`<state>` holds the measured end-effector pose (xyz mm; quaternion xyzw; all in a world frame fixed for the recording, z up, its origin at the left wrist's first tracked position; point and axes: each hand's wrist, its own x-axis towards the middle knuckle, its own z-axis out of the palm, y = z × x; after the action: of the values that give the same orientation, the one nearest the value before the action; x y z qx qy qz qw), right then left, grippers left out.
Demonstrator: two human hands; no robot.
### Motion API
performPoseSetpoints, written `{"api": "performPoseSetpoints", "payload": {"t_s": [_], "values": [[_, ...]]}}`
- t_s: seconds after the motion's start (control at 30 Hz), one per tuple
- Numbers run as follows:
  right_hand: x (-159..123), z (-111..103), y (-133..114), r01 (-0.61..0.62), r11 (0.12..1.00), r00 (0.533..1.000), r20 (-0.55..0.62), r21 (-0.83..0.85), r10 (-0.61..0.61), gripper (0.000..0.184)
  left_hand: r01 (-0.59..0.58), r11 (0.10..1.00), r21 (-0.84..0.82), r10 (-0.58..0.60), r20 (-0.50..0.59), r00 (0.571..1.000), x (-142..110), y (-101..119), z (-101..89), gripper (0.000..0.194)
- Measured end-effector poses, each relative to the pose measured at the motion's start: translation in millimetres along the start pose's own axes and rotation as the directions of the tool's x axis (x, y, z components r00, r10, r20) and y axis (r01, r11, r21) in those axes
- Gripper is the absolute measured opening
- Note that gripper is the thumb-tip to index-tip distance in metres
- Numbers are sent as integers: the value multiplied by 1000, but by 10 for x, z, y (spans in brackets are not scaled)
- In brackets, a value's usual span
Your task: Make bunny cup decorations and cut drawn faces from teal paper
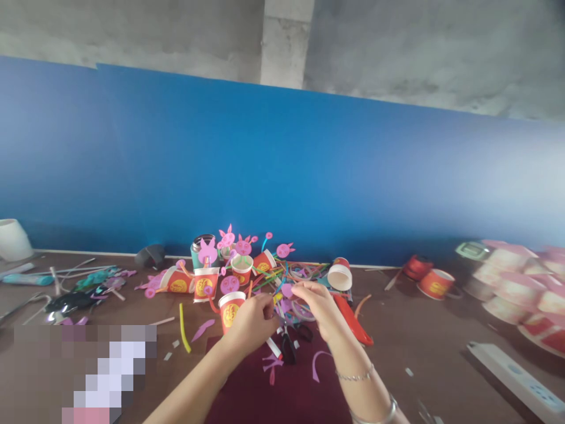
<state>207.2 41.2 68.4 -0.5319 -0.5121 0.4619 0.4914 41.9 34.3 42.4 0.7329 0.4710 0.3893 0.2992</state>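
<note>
Clearly, the lettering worth a look is on the red cups: a round yellow emblem with characters too blurred to read. It shows best on the cup (229,311) just beside the left hand (256,316), which covers its lower right part; I cannot tell whether they touch. That hand's fingers are curled inward, and whether they are clamped on anything I cannot tell. The right hand (315,301) has thumb and fingers together, pinched on the edge of a small pink disc (286,291) above the craft pile. Beyond the left hand stand more cups bearing pink paper faces (207,251).

Under the hands lies a maroon mat (278,400), its left edge visible by the left forearm. On it are black scissors (288,348), a marker (274,348) and pink scraps (272,366). A red pouch (353,321) borders the space right of the right hand.

Further right, brown table (424,341) with a few small bits on it stretches to the white power strip (516,377) and the blurred cup stacks (507,282). At left, a yellow strip (183,330) lies between the left hand and the tangled clutter. The table's far edge runs along a blue panel (282,176).
</note>
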Motion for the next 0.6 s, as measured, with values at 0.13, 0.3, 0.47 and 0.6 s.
{"api": "performPoseSetpoints", "payload": {"t_s": [0.13,0.3,0.47,0.6], "values": [[-28,29,-1,-27,999,999,36,-40,29,22,-247,945,213,287,-184,940,-32,37,-22,22],[-49,47,-41,4,993,998,65,-114,4,31,-293,930,223,346,-256,903,-14,57,-83,11],[-47,75,-52,150,986,986,89,-74,-143,21,-25,979,-202,-21,-226,974,61,38,-84,15],[-51,91,-33,139,985,987,89,-103,-130,17,98,949,-300,-134,-99,986,82,31,-110,21]]}}
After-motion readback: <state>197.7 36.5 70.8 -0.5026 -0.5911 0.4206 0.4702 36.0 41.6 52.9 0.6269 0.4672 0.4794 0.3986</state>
